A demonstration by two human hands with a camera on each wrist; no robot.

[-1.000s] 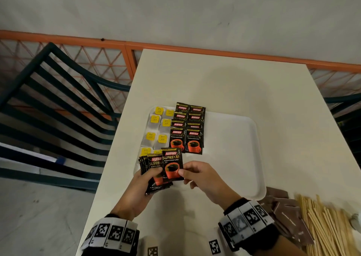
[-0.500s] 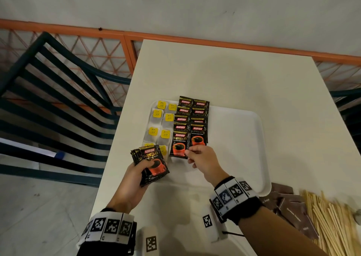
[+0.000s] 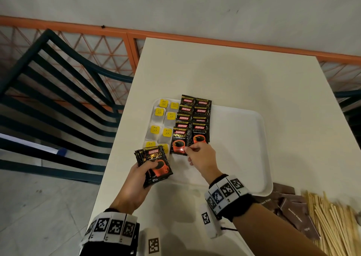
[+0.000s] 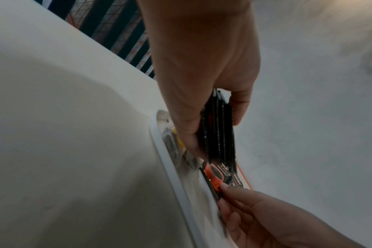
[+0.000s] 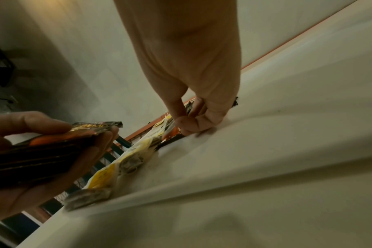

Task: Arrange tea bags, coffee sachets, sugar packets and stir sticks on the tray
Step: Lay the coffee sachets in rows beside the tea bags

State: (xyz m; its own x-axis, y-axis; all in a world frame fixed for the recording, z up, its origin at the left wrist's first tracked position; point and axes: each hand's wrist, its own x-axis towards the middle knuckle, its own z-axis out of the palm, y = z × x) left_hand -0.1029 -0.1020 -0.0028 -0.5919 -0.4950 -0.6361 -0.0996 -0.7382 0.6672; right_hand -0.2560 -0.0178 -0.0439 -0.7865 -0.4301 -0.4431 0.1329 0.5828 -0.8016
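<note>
A white tray [image 3: 244, 138] lies on the table, with yellow-tagged tea bags [image 3: 158, 126] in two columns at its left end and black coffee sachets [image 3: 195, 117] overlapped in two columns beside them. My right hand [image 3: 197, 154] pinches the near edge of the nearest coffee sachet [image 3: 178, 142] in the left column, low on the tray. My left hand [image 3: 140, 175] grips a fanned stack of coffee sachets [image 3: 156, 163] over the tray's near left corner. In the left wrist view the stack [image 4: 220, 127] shows edge-on between thumb and fingers.
Brown sugar packets [image 3: 293, 208] and a heap of wooden stir sticks [image 3: 336, 224] lie on the table at the near right, off the tray. A dark slatted chair [image 3: 58, 103] stands left of the table. An orange railing [image 3: 195, 40] runs behind it.
My right hand carried one sachet from the stack forward and set it down at the near end of the left coffee column. My left hand drew the stack slightly left and back.
</note>
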